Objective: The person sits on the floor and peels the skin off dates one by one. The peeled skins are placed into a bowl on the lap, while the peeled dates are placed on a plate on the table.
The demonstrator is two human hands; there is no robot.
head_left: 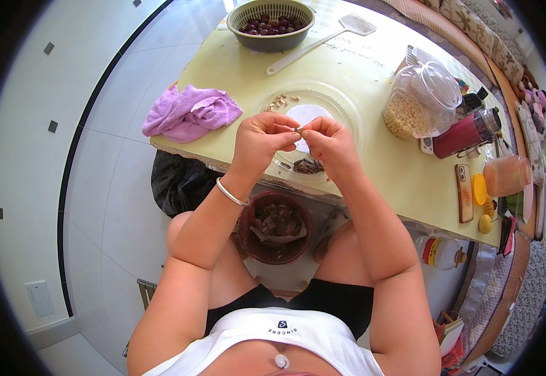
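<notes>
at the left edge of the surface (373, 169) we see a purple cloth (188, 111) lying crumpled, and under that edge a black bag (179, 182) sits on the floor. further back, at the far edge, a green basket (272, 24) holds dark round fruit, with a white swatter (323, 41) lying just beside it.

our left hand (262, 141) is raised over the near edge, a silver bangle (230, 193) on its wrist; its grip is pressed together, thumb and forefinger pinching a small seed (299, 129). our right hand (330, 143) meets it from the other side, its fingertips also pinched on the same seed, so the seed hangs between both hands, above a clear glass plate (342, 106). on the plate's far side lie a few pale kernels (278, 101), and on its near side a small heap of dark shells (309, 165).

below the hands, between our knees, a brown bowl (275, 227) holds more shells.

toward the right edge a clear jar (420, 100) of pale kernels leans on its side, then a red flask (467, 133), a phone (464, 193), and an orange tub (506, 175).
</notes>
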